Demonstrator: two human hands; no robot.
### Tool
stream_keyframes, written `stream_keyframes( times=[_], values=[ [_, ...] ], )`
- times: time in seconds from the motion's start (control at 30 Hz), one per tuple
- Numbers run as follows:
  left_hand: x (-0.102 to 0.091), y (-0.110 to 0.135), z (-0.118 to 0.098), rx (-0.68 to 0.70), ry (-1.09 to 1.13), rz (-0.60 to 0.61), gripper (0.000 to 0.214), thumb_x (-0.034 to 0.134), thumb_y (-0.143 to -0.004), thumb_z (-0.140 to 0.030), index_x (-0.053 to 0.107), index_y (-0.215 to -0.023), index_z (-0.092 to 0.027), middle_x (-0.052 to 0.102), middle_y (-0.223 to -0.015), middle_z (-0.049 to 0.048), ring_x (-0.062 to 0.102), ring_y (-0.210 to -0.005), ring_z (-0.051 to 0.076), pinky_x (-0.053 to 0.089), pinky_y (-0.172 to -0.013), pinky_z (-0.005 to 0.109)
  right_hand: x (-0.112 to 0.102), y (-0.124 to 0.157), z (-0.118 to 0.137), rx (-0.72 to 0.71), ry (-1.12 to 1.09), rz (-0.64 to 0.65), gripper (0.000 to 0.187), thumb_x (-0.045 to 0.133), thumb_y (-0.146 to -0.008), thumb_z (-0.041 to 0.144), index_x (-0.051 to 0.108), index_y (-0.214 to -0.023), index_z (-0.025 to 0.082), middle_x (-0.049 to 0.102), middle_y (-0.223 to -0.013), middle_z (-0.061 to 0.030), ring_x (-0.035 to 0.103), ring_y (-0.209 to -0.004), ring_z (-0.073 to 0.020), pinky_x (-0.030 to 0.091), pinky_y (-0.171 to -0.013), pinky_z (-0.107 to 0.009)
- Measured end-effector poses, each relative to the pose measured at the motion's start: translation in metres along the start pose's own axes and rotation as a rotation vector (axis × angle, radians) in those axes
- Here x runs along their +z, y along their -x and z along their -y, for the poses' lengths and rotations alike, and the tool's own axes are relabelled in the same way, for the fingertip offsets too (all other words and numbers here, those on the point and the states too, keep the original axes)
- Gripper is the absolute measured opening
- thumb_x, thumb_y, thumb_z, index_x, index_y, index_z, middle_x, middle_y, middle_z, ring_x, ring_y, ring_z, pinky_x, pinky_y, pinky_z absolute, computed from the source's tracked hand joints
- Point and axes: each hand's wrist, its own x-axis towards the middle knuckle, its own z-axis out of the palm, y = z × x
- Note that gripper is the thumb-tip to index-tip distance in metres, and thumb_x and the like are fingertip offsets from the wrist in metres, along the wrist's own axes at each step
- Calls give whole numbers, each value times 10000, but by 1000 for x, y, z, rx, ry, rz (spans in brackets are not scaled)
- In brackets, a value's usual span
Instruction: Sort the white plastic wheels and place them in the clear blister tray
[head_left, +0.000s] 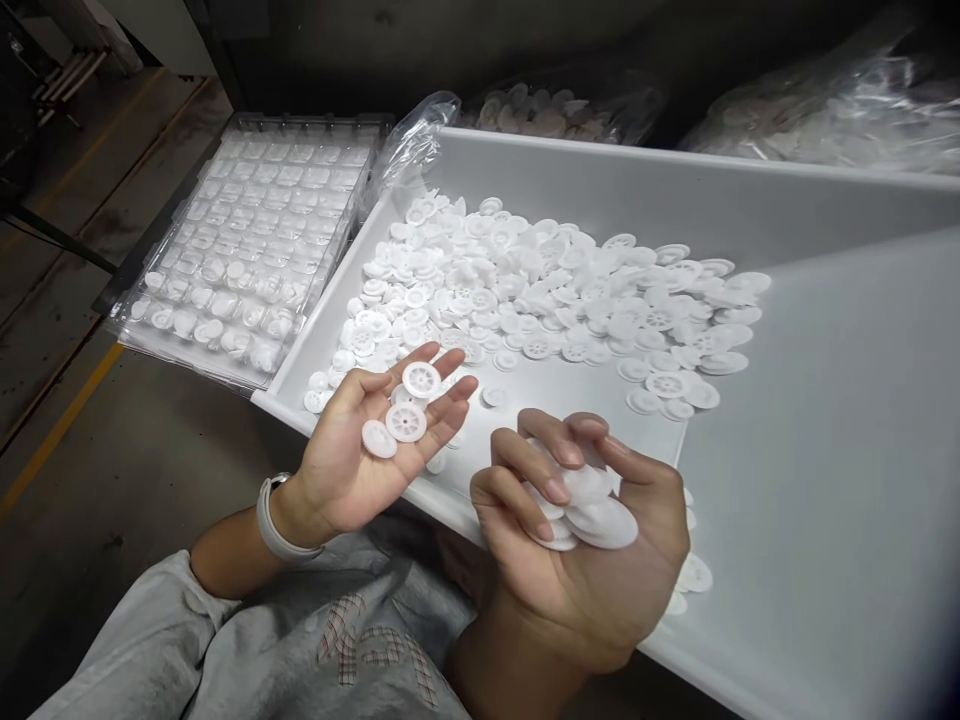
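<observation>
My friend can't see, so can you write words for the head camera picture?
A person's open left hand, palm up, and curled right hand hold white discs at the near edge of a pale bin. More discs lie heaped in the bin, and a clear tray to its left has white pieces in its nearer rows.

The left hand (pixel 367 480) is turned with its palm upward, the fingers (pixel 454 400) stretched forward and slightly bent, and the thumb (pixel 352 390) standing apart from them. The left forearm (pixel 240 545) comes in from the lower left side. The right hand (pixel 592 585) has its palm up also, but its fingers (pixel 525 460) are curled inward, with the thumb bent toward them. The right forearm (pixel 517 650) rises from below.
</observation>
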Motion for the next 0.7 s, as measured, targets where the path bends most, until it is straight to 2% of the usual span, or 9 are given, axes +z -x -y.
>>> stream_keyframes(
  times=[0.17,0.23,0.3,0.33,0.4,0.47,0.53,0.63,0.7],
  values=[
    [-1,-3,-5,-22,20,33,246,410,-912,-216,622,-1030,-171,696,-1084,20,703,-954,126,588,-845,218,0,-1,-1,-32,45,-7,136,726,-630,171,603,-687,174,448,-581,75,341,-438,-30,272,-307,-105],
    [-2,-4,-7,0,-37,27,256,351,-931,-197,602,-978,-177,678,-1025,18,689,-852,67,572,-733,137,1,0,-1,-19,78,-31,126,716,-647,179,594,-678,182,409,-583,78,313,-445,-32,266,-315,-110],
    [-3,-5,-11,37,-112,22,240,332,-937,-185,569,-898,-176,630,-908,1,601,-643,-11,452,-511,35,2,0,0,-10,111,-45,121,710,-659,190,589,-663,187,367,-581,79,282,-447,-35,242,-315,-116],
    [-4,-5,-15,59,-154,22,220,344,-935,-184,550,-860,-173,591,-848,-10,520,-545,-31,355,-413,20,3,0,0,-16,123,-50,122,712,-658,196,591,-656,187,349,-580,79,266,-447,-35,220,-311,-118],
    [-7,-4,-28,125,-268,14,182,386,-923,-197,526,-810,-168,518,-774,-26,369,-441,-35,212,-323,43,4,0,0,-21,154,-53,130,727,-647,203,598,-646,185,318,-579,80,239,-446,-35,176,-304,-129],
    [-14,-4,-50,238,-433,-12,145,445,-905,-233,534,-809,-170,496,-762,-31,310,-429,-26,191,-320,62,5,-1,1,-29,189,-39,137,736,-644,211,601,-632,188,274,-580,82,205,-444,-39,127,-298,-146],
    [-25,-5,-82,392,-640,-67,125,524,-883,-296,567,-848,-183,519,-791,-31,304,-443,-19,198,-336,78,6,-2,1,-32,230,-4,129,731,-654,225,608,-625,198,228,-584,82,167,-444,-47,75,-292,-166],
    [-49,-11,-146,630,-1018,-236,128,595,-874,-308,601,-915,-187,570,-850,-34,321,-472,-13,244,-380,101,4,-6,1,-46,285,63,70,682,-692,249,645,-639,220,181,-579,79,102,-428,-57,-2,-261,-202],
    [-67,-17,-191,708,-1287,-388,153,602,-885,-288,612,-969,-160,609,-907,-6,439,-555,19,388,-473,142,1,-10,0,-73,326,125,76,636,-710,257,675,-646,246,156,-564,79,49,-402,-59,-40,-218,-227]
  ],
)
